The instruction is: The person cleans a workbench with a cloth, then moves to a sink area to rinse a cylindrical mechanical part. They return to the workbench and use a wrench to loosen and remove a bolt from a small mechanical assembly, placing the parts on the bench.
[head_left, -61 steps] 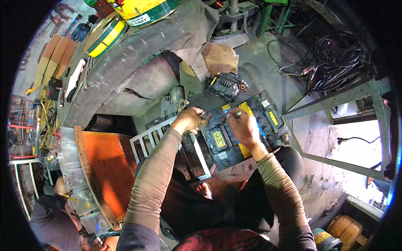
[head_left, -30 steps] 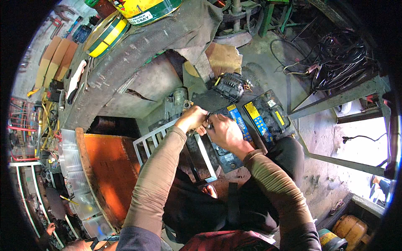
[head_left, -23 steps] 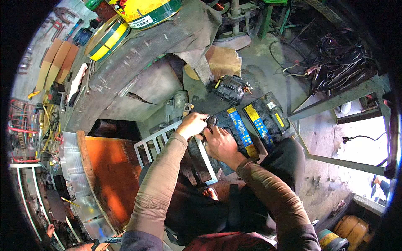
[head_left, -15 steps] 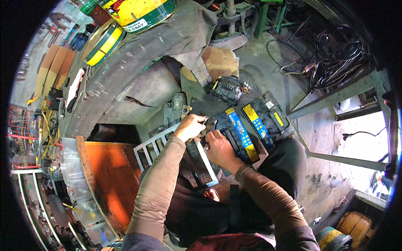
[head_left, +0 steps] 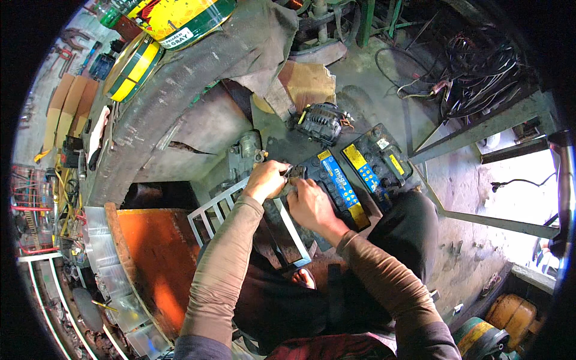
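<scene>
Both hands meet just left of a black car battery (head_left: 339,191) with a blue and yellow label. My left hand (head_left: 268,181) is closed, its fingertips around a small dark part I cannot make out. My right hand (head_left: 312,207) is closed beside it, thumb and fingers curled toward the same spot; what they grip, if anything, is hidden. A second black battery (head_left: 390,161) lies to the right. Behind the hands are an alternator (head_left: 322,123) and a grey cylindrical motor-like part (head_left: 246,147). Under my left forearm stands a pale metal bar frame (head_left: 292,237).
An orange panel (head_left: 157,264) is at the left. Paint cans (head_left: 195,24) stand on a cloth-covered surface at the upper left. A cardboard piece (head_left: 309,83) lies behind the alternator, tangled black cables (head_left: 480,84) at the far right. A metal frame (head_left: 498,223) borders the right side.
The view has shifted slightly, so the scene sits a little further left. My right hand has moved up and closer to my left fingertips. My left hand stays in nearly the same place.
</scene>
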